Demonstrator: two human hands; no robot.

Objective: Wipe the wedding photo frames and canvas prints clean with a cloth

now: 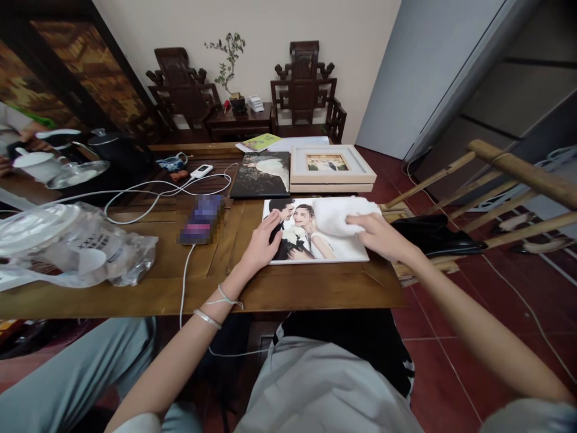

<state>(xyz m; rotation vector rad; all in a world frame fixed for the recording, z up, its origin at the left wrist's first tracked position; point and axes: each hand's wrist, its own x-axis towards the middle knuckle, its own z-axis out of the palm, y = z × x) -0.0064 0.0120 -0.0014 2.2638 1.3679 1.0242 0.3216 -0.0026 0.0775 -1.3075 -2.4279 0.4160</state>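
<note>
- Head view: a photo panel printed with 2 people lies face up on the tabletop, close to its near edge and in front of the wearer.
- Its long axis runs left to right, roughly in line with the tabletop's near edge.
- Left hand: open, fingers stretched out, laid across the panel's left edge. It grips nothing.
- Right hand: closed on a white cloth, fingers bent over its right end. Whether any fingertip also touches the panel, I cannot tell.
- Key relation: the cloth lies over the panel's upper right part, to the left of the right hand; the printed people lie between the 2 hands, and the lower right part of the panel is uncovered. The right hand is nearer to the cloth; the left is well apart from it.
- Just beyond the panel stand a dark picture and, beside it on the right, a pale frame.
- To the left of the left hand is a phone, with a plastic bag farther left.
</note>
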